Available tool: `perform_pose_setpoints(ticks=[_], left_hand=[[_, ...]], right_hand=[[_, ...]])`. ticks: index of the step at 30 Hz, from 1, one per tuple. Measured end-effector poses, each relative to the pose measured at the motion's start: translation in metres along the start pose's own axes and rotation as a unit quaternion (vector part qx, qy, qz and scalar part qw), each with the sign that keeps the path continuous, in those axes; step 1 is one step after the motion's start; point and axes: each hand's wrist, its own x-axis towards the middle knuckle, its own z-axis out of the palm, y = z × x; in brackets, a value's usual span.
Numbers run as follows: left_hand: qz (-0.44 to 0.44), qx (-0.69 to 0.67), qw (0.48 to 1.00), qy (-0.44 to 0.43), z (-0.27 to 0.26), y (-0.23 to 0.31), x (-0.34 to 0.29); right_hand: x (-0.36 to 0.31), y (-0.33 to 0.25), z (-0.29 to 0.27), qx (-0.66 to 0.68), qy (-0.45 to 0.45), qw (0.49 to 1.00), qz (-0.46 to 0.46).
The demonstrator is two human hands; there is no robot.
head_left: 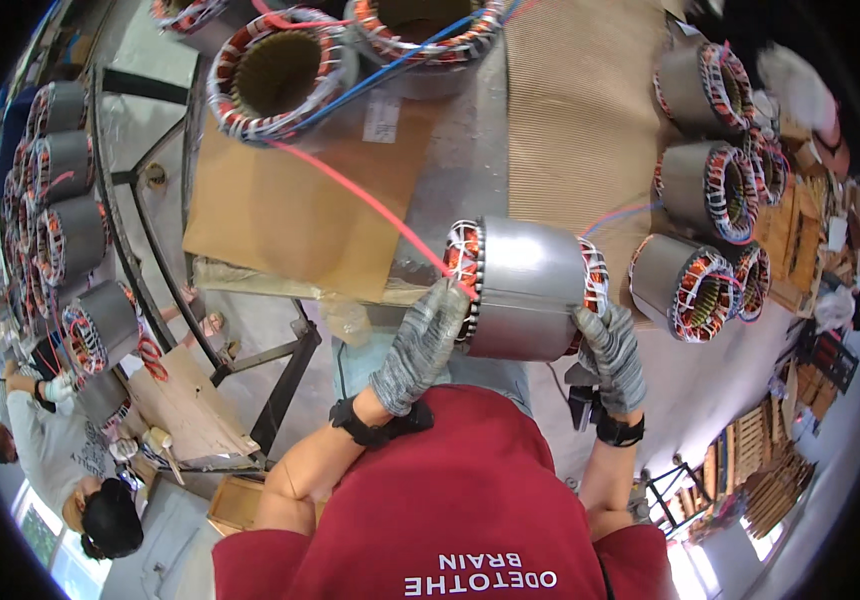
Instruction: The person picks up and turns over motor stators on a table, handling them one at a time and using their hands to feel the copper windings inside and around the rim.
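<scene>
Dark red cloth of the wearer's T-shirt [470, 450], with pale lettering across it, fills the near centre of the scene. From either side of it come two forearms with black wristbands and grey knitted gloves, meeting at a motor stator [530, 285]: a silvery metal cylinder lying on its side, at the near edge of a work table, with orange windings laced in white cord at both ends. Whether it rests on the table or is lifted cannot be told.

The left hand [420, 345] holds the stator's left end, fingers closed in at the rim, beside a pinkish-red lead [370, 205] that stretches away to the far left; whether they also pinch the lead is unclear. The right hand [612, 355] grips the right end, its thumb on the metal and its other fingers partly hidden.

Beyond, a flat brown cardboard sheet [290, 215] lies on the left and ribbed cardboard [580, 110] on the right. More stators [280, 75] stand upright at the far side, and others lie sideways on the right [695, 190]. Along the left, past a dark metal frame [290, 375], a co-worker in grey [50, 430] is beside another row of stators [78, 238].
</scene>
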Motion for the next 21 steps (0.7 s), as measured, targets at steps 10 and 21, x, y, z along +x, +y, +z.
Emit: perform_pose_setpoints(ticks=[10,21], left_hand=[[-0.384,-0.610,0.686,0.106,0.028,0.055,0.033],[-0.466,-0.514,0.694,0.195,0.013,0.036,0.036]], right_hand=[[0.095,-0.048,-0.039,-0.286,-0.200,0.931,-0.106],[0.076,0.069,-0.066,0.074,0.057,0.995,-0.039]])
